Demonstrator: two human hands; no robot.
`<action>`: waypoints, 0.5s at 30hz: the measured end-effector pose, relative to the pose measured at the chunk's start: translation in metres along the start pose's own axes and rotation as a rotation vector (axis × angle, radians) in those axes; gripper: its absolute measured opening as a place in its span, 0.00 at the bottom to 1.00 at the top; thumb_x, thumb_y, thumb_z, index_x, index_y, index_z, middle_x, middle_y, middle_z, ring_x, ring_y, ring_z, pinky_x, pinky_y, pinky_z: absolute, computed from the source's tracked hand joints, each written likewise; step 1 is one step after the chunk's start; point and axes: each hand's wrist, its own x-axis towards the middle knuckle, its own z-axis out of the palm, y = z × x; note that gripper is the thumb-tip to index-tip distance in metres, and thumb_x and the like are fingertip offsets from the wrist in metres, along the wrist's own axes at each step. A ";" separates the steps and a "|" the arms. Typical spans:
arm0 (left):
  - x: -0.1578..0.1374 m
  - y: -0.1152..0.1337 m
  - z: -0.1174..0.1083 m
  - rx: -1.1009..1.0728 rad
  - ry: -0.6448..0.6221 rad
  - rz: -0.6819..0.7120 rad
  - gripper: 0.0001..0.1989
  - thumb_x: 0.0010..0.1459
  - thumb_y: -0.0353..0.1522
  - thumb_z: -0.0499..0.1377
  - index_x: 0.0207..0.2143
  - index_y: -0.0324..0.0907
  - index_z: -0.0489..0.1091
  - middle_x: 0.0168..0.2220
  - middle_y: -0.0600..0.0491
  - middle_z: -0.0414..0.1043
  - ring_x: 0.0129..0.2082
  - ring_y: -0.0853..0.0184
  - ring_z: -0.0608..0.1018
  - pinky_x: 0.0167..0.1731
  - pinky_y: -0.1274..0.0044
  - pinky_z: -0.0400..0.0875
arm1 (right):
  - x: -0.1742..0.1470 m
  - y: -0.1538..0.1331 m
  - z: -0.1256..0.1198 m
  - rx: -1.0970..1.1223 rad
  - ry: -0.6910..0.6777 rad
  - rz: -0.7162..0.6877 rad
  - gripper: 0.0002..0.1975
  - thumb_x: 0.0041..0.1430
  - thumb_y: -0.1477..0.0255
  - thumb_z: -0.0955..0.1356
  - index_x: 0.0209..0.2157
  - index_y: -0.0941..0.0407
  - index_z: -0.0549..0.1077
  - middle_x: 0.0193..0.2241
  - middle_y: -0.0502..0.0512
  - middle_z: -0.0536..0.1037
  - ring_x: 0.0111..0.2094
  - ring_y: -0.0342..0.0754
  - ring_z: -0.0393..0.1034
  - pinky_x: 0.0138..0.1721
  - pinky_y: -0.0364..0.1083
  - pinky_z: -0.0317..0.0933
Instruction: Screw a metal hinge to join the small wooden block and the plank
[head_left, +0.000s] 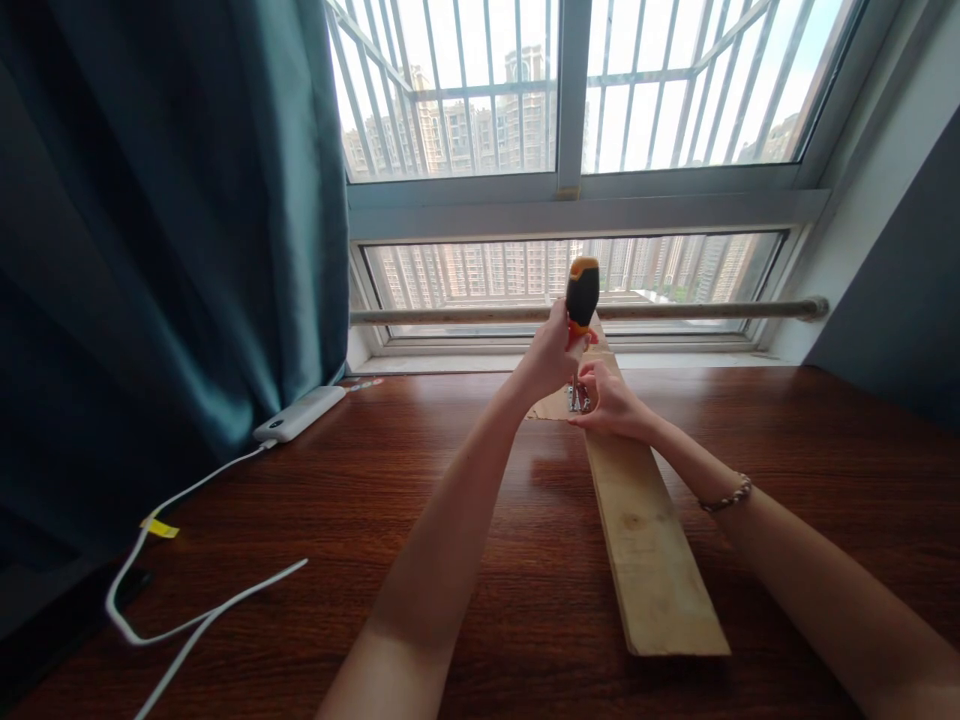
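A screwdriver [583,290] with a black and orange handle stands nearly upright, my left hand [553,352] wrapped round the lower part of its handle. Its shaft points down at a small silver metal piece [576,399] with holes, which looks like a hinge. My right hand [613,402] is closed about that piece from the right, thumb and fingers at its edge. Under the hands, a long pale wooden board [651,540] runs from near the window towards me. Beneath the metal piece, a flat tan piece [546,406] juts out left of the board; its material I cannot tell.
The brown wood-grain table [420,480] reaches the window sill. A white power bank [301,413] lies at the left with a white cable [180,490], bearing a yellow tag [160,528]. A dark blue curtain [172,200] hangs at left. A metal rail [465,316] crosses the window.
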 end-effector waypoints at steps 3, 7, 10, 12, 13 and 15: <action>0.002 -0.010 0.004 -0.079 0.091 -0.035 0.13 0.52 0.28 0.56 0.39 0.42 0.54 0.29 0.56 0.63 0.27 0.72 0.70 0.30 0.77 0.65 | 0.000 -0.001 0.000 -0.017 0.015 0.005 0.28 0.36 0.67 0.74 0.38 0.56 0.58 0.37 0.55 0.70 0.33 0.47 0.67 0.35 0.47 0.63; 0.005 -0.017 0.009 -0.168 0.137 -0.020 0.18 0.48 0.36 0.62 0.35 0.42 0.55 0.27 0.58 0.60 0.24 0.74 0.66 0.27 0.79 0.63 | 0.000 -0.001 0.000 -0.038 0.018 0.011 0.29 0.36 0.66 0.74 0.38 0.56 0.58 0.36 0.55 0.69 0.34 0.48 0.67 0.34 0.47 0.63; 0.005 -0.015 0.012 -0.220 0.121 -0.014 0.16 0.46 0.38 0.62 0.30 0.41 0.58 0.24 0.59 0.59 0.23 0.75 0.64 0.25 0.80 0.60 | 0.000 -0.001 0.000 -0.042 0.022 0.018 0.29 0.35 0.67 0.74 0.38 0.56 0.57 0.35 0.54 0.70 0.34 0.48 0.67 0.34 0.47 0.63; 0.004 -0.011 0.013 -0.207 0.114 0.004 0.14 0.48 0.38 0.61 0.28 0.40 0.59 0.23 0.58 0.58 0.23 0.75 0.63 0.25 0.80 0.59 | 0.000 0.000 0.002 -0.027 0.020 0.028 0.29 0.35 0.68 0.74 0.38 0.55 0.57 0.35 0.54 0.70 0.34 0.48 0.67 0.34 0.47 0.63; 0.003 -0.009 0.013 -0.182 0.123 0.018 0.14 0.48 0.39 0.61 0.27 0.40 0.60 0.23 0.58 0.59 0.23 0.75 0.63 0.25 0.80 0.59 | 0.000 0.000 0.002 -0.018 0.015 0.032 0.29 0.36 0.68 0.74 0.38 0.55 0.57 0.35 0.54 0.70 0.34 0.48 0.67 0.35 0.47 0.63; 0.001 -0.007 0.013 -0.108 0.157 0.035 0.15 0.44 0.38 0.64 0.27 0.40 0.62 0.23 0.58 0.61 0.24 0.74 0.64 0.25 0.80 0.59 | 0.000 0.001 0.003 -0.002 0.008 0.034 0.29 0.36 0.69 0.74 0.39 0.55 0.57 0.36 0.54 0.70 0.35 0.48 0.67 0.36 0.47 0.63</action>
